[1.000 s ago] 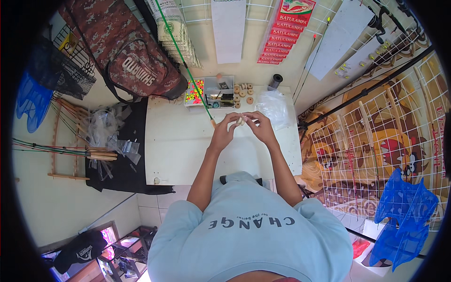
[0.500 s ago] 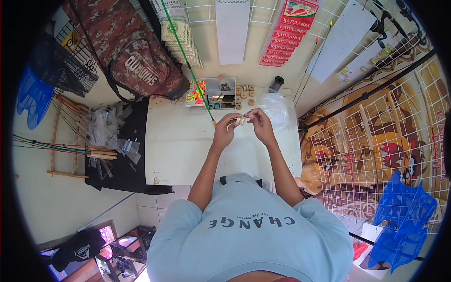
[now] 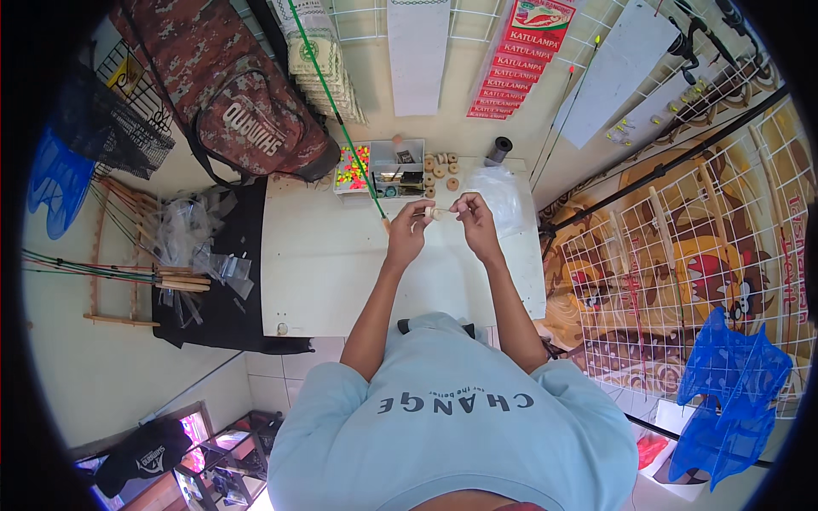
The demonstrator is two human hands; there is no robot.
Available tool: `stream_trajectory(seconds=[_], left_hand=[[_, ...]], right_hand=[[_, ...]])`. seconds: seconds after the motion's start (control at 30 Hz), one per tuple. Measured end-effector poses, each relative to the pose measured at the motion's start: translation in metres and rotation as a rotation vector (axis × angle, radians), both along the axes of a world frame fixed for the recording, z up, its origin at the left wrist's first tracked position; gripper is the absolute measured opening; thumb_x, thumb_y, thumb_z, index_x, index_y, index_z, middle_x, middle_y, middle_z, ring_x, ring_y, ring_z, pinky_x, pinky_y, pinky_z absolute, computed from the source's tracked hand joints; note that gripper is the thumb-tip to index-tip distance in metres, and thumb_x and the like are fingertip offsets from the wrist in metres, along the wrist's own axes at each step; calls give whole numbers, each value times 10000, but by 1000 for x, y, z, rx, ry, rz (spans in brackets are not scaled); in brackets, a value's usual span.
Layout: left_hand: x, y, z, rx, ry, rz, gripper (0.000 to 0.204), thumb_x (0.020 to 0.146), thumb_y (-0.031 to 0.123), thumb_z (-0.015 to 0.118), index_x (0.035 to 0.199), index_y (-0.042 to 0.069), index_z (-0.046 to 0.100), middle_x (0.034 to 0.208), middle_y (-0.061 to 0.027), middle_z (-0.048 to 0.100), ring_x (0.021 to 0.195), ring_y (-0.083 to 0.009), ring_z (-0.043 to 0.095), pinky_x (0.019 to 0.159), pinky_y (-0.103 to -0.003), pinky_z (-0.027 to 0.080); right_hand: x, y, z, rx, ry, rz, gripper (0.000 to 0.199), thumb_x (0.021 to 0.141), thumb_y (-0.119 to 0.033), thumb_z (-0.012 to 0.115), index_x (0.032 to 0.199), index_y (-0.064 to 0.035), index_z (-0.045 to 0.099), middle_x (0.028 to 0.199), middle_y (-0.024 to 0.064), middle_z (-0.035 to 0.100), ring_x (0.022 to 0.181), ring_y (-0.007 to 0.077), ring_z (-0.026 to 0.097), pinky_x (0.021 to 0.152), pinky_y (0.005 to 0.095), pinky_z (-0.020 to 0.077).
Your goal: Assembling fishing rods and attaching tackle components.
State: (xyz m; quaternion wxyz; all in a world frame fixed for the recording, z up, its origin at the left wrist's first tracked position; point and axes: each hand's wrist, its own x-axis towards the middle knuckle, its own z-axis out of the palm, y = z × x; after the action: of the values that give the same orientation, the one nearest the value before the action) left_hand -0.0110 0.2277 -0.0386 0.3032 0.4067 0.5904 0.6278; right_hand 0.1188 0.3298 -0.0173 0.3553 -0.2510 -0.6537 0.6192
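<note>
Over the white table, my left hand pinches a small pale wooden spool between thumb and fingertips. Just to its right, my right hand has its thumb and forefinger pressed together on a thin pale strand or stick that reaches toward the spool; it is too small to make out exactly. Beside my left hand stands the lower end of a thin green rod. Several similar wooden spools lie beyond my hands.
Behind my left hand sits a grey compartment box with bright beads and small items. A clear plastic bag and a dark roll lie at the back right. Wooden-handled rods lie left, near a camouflage rod bag. Wire racks stand right.
My right hand has drawn slightly away from the spool, opening a small gap with the thin strand across it. My left hand keeps its pinch on the spool.
</note>
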Motion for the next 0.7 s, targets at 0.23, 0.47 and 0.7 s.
stream_trajectory(seconds=[0.23,0.47,0.7], left_hand=[[0,1,-9,137,-259,14,281,902,-9,540,1181,5,502,1107,-84,587,964,-150,585,855,-272,488],[2,-2,5,12,121,73,303,865,1,613,1160,18,542,1101,-89,580,978,-157,590,806,-258,491],[2,-3,-2,4,-70,-8,303,880,16,597,1178,22,537,1127,-93,590,973,-165,612,788,-276,503]], right_hand=[[2,0,-7,-81,52,9,123,966,-196,515,967,-76,492,885,16,581,874,107,561,752,266,431],[0,-4,-1,-38,1,-16,122,959,-190,527,977,-70,510,896,22,618,883,104,579,749,260,426],[0,1,-3,-82,57,-77,97,975,-170,493,981,-74,502,866,9,588,849,89,567,733,249,440]])
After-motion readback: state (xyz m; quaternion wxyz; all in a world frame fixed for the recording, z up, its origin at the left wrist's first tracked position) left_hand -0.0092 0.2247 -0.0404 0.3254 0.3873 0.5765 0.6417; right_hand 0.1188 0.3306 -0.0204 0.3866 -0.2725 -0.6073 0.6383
